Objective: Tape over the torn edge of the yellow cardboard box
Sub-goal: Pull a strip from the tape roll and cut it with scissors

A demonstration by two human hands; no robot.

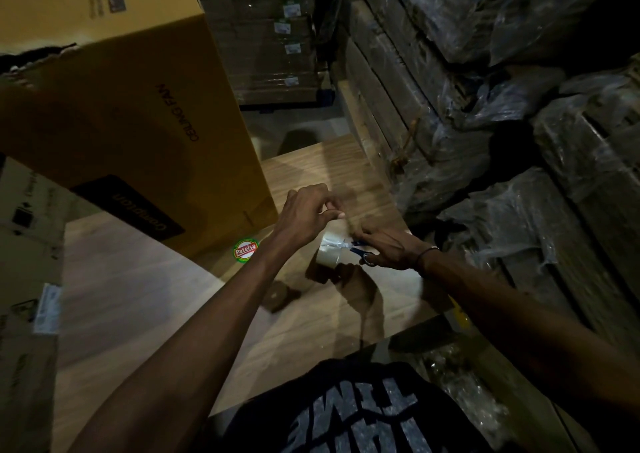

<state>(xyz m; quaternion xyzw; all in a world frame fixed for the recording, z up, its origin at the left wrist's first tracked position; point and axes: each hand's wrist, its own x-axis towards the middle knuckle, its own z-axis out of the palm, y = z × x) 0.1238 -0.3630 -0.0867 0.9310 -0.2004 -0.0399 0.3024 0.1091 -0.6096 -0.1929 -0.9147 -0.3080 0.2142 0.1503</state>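
The yellow cardboard box stands at the upper left on the wooden table, with a ragged torn edge along its top left. A clear tape roll sits on the table in front of me. My left hand pinches a pulled-out strip of tape above the roll. My right hand holds blue-handled scissors with the blades at the strip beside the roll.
A pale carton stands at the left edge. A round Patelsa sticker lies by the box's base, and a small brown piece sits nearer me. Plastic-wrapped stacks crowd the right; more stacked cartons stand behind.
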